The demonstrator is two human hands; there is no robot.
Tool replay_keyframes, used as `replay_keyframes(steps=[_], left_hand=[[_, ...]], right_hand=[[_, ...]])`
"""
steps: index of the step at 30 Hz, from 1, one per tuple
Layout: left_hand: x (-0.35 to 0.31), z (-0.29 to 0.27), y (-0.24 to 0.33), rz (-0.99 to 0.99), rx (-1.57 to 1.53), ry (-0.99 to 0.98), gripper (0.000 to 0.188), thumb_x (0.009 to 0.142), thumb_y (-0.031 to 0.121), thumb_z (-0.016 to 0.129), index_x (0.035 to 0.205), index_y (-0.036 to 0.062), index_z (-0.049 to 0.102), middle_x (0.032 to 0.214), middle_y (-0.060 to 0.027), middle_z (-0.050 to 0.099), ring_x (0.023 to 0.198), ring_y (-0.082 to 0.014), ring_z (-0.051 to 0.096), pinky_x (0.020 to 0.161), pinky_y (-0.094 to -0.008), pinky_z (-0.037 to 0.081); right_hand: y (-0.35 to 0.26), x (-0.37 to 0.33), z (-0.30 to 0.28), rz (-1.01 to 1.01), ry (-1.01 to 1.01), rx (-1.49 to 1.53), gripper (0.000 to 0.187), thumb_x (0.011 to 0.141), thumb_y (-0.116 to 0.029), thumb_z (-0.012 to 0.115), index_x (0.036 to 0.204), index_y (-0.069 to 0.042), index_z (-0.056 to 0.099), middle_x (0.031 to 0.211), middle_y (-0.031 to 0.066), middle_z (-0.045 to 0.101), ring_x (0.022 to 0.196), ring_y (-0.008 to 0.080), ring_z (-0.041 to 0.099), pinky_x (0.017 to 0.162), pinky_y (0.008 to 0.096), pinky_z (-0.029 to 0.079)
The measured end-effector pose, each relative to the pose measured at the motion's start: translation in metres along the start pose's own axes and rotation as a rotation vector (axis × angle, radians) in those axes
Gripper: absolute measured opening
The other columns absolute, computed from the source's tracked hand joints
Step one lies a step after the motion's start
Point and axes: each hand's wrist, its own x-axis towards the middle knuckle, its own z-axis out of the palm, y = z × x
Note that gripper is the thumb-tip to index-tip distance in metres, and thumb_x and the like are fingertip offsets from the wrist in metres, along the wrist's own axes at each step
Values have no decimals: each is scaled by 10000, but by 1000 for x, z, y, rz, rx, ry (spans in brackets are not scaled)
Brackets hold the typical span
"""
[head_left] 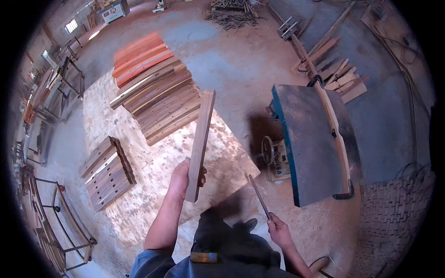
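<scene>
Now | left hand (pixel 178 178) grips brown plank (pixel 200 143) | right hand (pixel 278 228) clasps thin rod (pixel 259 197)

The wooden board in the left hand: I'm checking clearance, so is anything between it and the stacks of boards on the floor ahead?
Nothing visible. The left hand holds the wooden board upright in open air; only bare sawdust-covered floor lies between it and the stacks of boards. The blue-edged machine table stands off to the right.

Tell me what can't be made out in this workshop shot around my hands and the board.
Head view:
- Left hand: fingers hidden behind the wooden board.
- Thin stick in the right hand: motion-blurred, material unclear.
- Machine beneath the blue-edged table: mostly covered by the top.
- Far scrap pile: too small.
</scene>
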Motion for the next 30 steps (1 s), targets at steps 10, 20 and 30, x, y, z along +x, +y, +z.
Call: replay_keyframes(steps=[10, 20, 30], left_hand=[[-40, 178, -99, 191, 81, -14, 211, 949, 125, 550, 1130, 26, 593, 889, -78, 677, 725, -173, 663, 644, -291, 544], [-27, 302, -152, 481, 829, 93, 323, 938, 144, 592, 1219, -16, 592, 905, -68, 649, 810, -106, 566, 720, -274, 467], [45, 352, -209, -72, 91, -282, 231, 1003, 208, 519, 1162, 51, 575, 878, -24, 595, 776, -137, 588, 688, -299, 498]], right_hand=[[152, -63, -117, 22, 217, 171, 435, 989, -250, 551, 1380, -59, 541, 773, 129, 652, 701, 183, 636, 711, 328, 526], [205, -89, -157, 93, 319, 437, 437, 995, -206, 547, 1395, -31, 522, 732, 49, 598, 685, 108, 562, 678, 282, 502], [214, -68, -200, 171, 352, 496, 462, 1002, -244, 559, 1407, -27, 508, 715, 17, 583, 658, 105, 548, 652, 289, 500]])
